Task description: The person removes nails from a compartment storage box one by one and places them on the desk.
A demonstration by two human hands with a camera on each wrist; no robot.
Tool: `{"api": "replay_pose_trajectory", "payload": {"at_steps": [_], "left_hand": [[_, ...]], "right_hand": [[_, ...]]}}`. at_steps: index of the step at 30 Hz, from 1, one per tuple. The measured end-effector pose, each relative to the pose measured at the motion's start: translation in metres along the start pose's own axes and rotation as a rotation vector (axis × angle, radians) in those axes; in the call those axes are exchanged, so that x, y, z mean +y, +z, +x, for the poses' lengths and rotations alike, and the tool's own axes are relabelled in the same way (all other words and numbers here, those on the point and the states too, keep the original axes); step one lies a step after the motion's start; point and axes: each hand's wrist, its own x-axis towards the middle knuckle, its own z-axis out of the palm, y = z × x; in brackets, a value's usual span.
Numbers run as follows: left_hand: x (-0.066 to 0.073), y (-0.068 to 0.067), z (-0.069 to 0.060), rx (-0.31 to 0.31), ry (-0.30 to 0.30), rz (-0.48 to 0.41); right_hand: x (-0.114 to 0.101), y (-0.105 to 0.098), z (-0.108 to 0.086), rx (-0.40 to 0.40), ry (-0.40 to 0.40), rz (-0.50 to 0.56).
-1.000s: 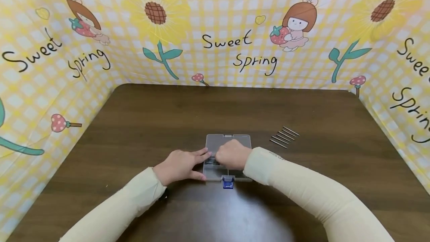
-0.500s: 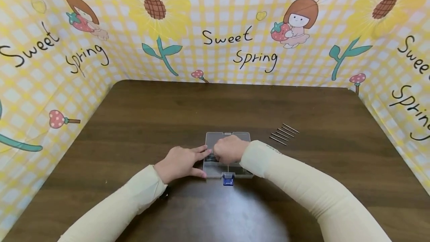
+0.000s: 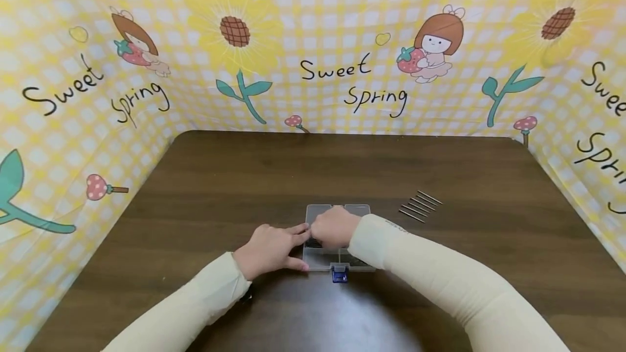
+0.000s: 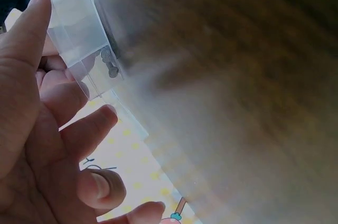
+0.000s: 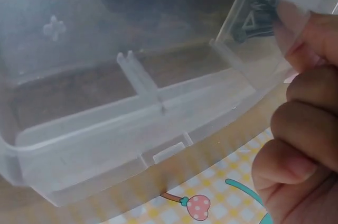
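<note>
A clear plastic divided box with a blue latch lies on the table before me. My left hand touches the box's left side, its index fingertip at the edge and its thumb by the near corner. With the fingers bent, my right hand reaches into the left-hand compartment. There lie small dark metal pieces, partly visible past the fingertips in the right wrist view. Round-ended metal pieces show through the wall in the left wrist view. Whether the right fingertips hold a piece is hidden.
Several thin metal rods lie in a slanted row to the right of the box. Brown wood-grain tabletop surrounds everything. A yellow checked cloth walls off the back and sides.
The head view has shifted, so the scene sits slightly lower and farther right. My right hand stays in the same compartment and covers more of the metal pieces. My left hand keeps its place.
</note>
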Motion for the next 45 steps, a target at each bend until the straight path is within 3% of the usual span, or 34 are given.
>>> {"api": "replay_pose_trajectory", "payload": {"at_steps": [4,7,12,18,27,31,37,45], "left_hand": [[0.004,0.003,0.002,-0.024,-0.01,-0.017],[0.005,0.004,0.004,0.003,0.02,-0.013],[0.001,-0.007,0.008,0.016,0.011,0.036],[-0.002,-0.02,0.009,-0.031,-0.015,0.064],[-0.001,-0.023,0.012,-0.132,-0.082,0.022],[0.0,-0.022,0.013,-0.142,-0.084,0.023],[0.001,-0.02,0.019,-0.152,-0.069,0.004],[0.005,-0.015,0.025,-0.18,-0.062,-0.024]], "right_hand": [[0.002,0.002,-0.005,-0.001,-0.04,0.035],[0.007,0.003,-0.008,-0.002,-0.031,0.058],[0.019,-0.008,-0.01,0.014,0.006,0.155],[0.03,-0.021,-0.011,-0.029,0.02,0.304],[0.056,-0.031,-0.028,-0.051,0.095,0.412],[0.074,-0.029,-0.045,-0.053,0.134,0.463],[0.108,-0.015,-0.081,-0.057,0.232,0.458],[0.144,0.004,-0.141,-0.094,0.351,0.487]]}}
